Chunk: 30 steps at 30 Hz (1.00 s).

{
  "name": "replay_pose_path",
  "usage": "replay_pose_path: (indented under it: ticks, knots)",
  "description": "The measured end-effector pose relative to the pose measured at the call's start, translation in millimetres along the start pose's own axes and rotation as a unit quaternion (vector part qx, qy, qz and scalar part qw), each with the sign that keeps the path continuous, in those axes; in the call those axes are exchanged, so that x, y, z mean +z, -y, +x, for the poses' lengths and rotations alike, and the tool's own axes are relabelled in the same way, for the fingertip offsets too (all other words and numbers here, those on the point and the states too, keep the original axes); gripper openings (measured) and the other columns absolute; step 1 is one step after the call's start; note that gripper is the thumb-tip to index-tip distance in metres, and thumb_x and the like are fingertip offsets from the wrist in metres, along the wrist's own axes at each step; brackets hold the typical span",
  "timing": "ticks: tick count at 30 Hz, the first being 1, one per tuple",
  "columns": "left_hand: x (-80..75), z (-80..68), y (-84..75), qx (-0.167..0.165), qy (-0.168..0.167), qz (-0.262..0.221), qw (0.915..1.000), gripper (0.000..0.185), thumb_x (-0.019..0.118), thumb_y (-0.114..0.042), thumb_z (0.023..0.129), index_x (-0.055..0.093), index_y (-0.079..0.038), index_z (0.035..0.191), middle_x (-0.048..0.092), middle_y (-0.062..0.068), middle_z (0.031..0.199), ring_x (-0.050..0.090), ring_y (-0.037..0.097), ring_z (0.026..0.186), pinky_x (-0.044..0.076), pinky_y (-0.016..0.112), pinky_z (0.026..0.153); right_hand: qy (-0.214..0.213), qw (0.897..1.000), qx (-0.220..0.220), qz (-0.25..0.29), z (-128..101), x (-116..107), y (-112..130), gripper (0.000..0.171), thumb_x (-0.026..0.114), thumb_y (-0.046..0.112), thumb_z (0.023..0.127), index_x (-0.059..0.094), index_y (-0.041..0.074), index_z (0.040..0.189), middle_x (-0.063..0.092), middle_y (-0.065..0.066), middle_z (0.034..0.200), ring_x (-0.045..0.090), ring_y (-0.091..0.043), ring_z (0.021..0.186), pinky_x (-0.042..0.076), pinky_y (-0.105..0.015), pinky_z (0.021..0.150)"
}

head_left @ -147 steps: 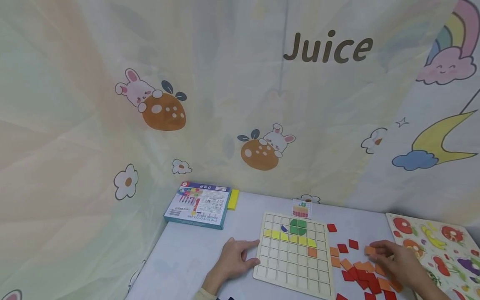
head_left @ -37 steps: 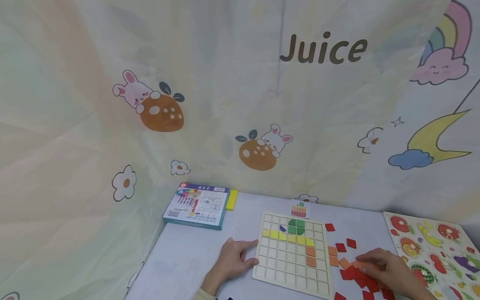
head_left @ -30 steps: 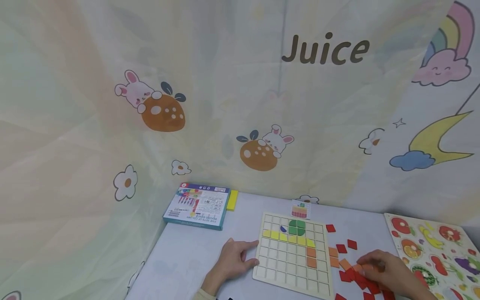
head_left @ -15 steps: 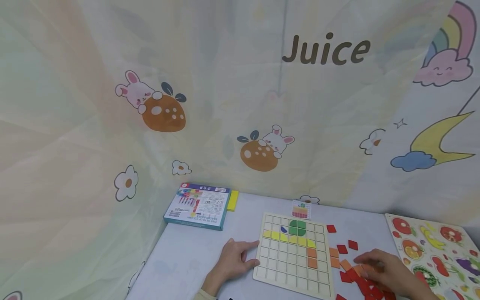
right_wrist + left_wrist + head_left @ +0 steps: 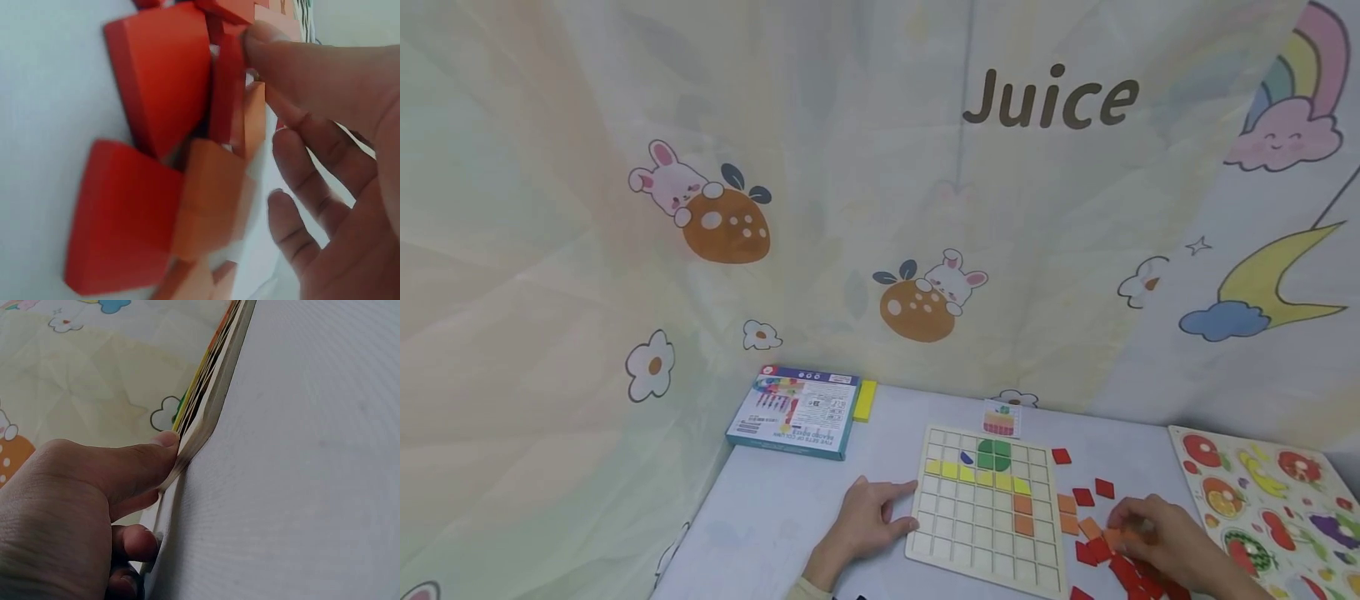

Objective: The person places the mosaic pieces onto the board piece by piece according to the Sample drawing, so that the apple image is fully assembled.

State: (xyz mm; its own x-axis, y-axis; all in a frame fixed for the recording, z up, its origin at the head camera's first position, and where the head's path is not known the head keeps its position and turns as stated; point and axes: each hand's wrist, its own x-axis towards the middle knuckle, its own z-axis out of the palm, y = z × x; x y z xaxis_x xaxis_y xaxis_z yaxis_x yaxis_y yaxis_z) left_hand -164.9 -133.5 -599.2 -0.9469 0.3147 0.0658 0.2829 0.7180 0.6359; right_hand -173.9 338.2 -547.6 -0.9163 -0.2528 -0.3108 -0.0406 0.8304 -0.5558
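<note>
My left hand (image 5: 865, 517) rests thumb and index finger against the left edge of the pale grid board (image 5: 951, 529), and the left wrist view shows its thumb (image 5: 140, 465) on that edge. On the board are green quarter-round pieces (image 5: 994, 455), a blue half-round piece (image 5: 967, 458), a row of yellow pieces (image 5: 985, 477) and two orange tiles (image 5: 1023, 514). Right of the board, my right hand (image 5: 1172, 542) bends over a pile of red tiles (image 5: 1126, 575), thumb and index finger pinching an orange tile (image 5: 1112, 540). Its fingers partly hide that tile.
A small cake picture card (image 5: 1002, 420) stands behind the board. Loose red tiles (image 5: 1103, 488) and orange tiles (image 5: 1067, 512) lie beside it. At far right is a fruit puzzle board (image 5: 1251, 487). A flat box (image 5: 796, 412) and a yellow strip (image 5: 864, 402) lie at back left.
A second orange tile has joined the first on the board since the oldest frame. My right hand has gone left and slightly down into the pile, shifting some tiles. My left hand stays put.
</note>
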Motion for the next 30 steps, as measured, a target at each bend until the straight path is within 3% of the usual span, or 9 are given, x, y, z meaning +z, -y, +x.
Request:
replay_pose_path:
  ticks: [5,9,17,21,24,30]
  knots:
    - [-0.5,-0.3,0.0,0.006,-0.004,-0.001,1.0000,0.053,0.082,-0.051,0.088,0.074,-0.029,0.136,0.046,-0.018,0.056,0.037,0.001,0.052,0.026,0.025,0.067,-0.038,0.999,0.012,0.013,0,7,2,0.016,0.083,0.022,0.091,0.074,0.017,0.102,0.069,0.006,0.091,0.057,-0.008,0.079,0.052,-0.023,0.070]
    - [-0.3,-1.0,0.3,0.006,-0.005,0.000,1.0000,0.053,0.082,-0.050,0.088,0.074,-0.029,0.135,0.045,-0.018,0.056,0.036,0.001,0.051,0.026,0.025,0.067,-0.061,0.997,0.022,0.046,2,9,0,0.019,0.079,0.014,0.094,0.073,0.012,0.112,0.072,0.002,0.097,0.058,-0.009,0.077,0.054,-0.023,0.070]
    - [-0.5,-0.5,1.1,0.009,-0.007,0.003,0.9999,0.053,0.082,-0.051,0.088,0.074,-0.030,0.135,0.045,-0.019,0.054,0.036,0.001,0.050,0.026,0.024,0.066,-0.070,0.991,0.058,0.101,5,9,10,0.056,0.069,0.047,0.102,0.063,0.004,0.137,0.074,-0.006,0.110,0.064,-0.015,0.086,0.058,-0.027,0.070]
    - [0.0,-0.2,2.0,0.014,-0.010,0.004,0.9999,0.052,0.082,-0.051,0.088,0.074,-0.031,0.135,0.045,-0.020,0.054,0.035,0.001,0.050,0.025,0.024,0.065,-0.086,0.990,0.054,0.098,7,14,17,0.056,0.072,0.045,0.100,0.067,0.001,0.136,0.076,-0.009,0.116,0.063,-0.013,0.086,0.056,-0.024,0.071]
    - [0.2,-0.5,2.3,0.017,-0.010,0.005,0.9998,0.052,0.082,-0.051,0.088,0.073,-0.030,0.136,0.045,-0.020,0.055,0.035,0.000,0.051,0.025,0.024,0.065,-0.094,0.990,0.055,0.085,9,18,20,0.056,0.073,0.041,0.100,0.068,-0.003,0.135,0.076,-0.008,0.110,0.060,-0.014,0.084,0.052,-0.024,0.066]
    - [-0.1,0.0,1.3,0.018,-0.010,0.002,0.9998,0.052,0.081,-0.051,0.088,0.074,-0.030,0.136,0.045,-0.020,0.055,0.036,0.000,0.051,0.026,0.024,0.065,-0.103,0.987,0.074,0.093,12,21,23,0.065,0.072,0.048,0.100,0.060,0.005,0.146,0.073,-0.006,0.106,0.061,-0.017,0.084,0.052,-0.028,0.062]
